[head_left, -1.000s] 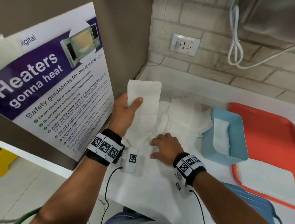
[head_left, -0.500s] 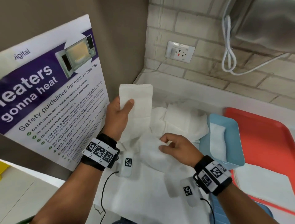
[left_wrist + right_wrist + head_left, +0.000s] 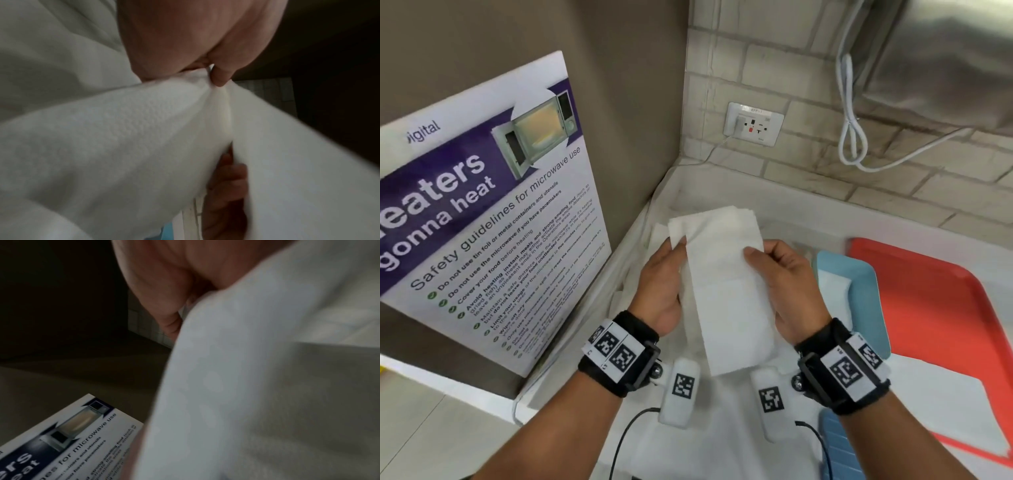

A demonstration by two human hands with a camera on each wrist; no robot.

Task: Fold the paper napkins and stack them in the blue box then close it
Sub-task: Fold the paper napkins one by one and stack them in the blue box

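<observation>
Broadly, by descending size. Tabletop point(image 3: 893, 219): white, set in a corner under a brick-pattern wall, partly covered near its front by a white sheet point(image 3: 722, 442).

Poster point(image 3: 482, 219): microwave safety guidelines, purple and white, on the brown side wall at left; its corner also shows in the right wrist view point(image 3: 68, 439).

Red tray point(image 3: 941, 308): flat on the tabletop at far right.

Blue box point(image 3: 859, 291): light blue, open, at the tray's left edge, one folded white napkin inside. A darker blue ribbed piece point(image 3: 839, 452) lies at the lower right; whether it is the lid cannot be told.

Loose napkins point(image 3: 657, 236): white, crumpled pile on the tabletop behind and below the hands.

Folded napkin point(image 3: 726, 291): long white strip, held above the pile, well left of the blue box, tilted with its far end toward the wall.

Left hand point(image 3: 661, 284): grip closed on the napkin's left edge, thumb on top; the wrist view shows the thumb tip pressed into the paper point(image 3: 221, 78).

Right hand point(image 3: 787, 284): grip closed on the napkin's right edge, thumb on top, fingers beneath.

Wall socket point(image 3: 753, 123): white, a plug inserted.
</observation>
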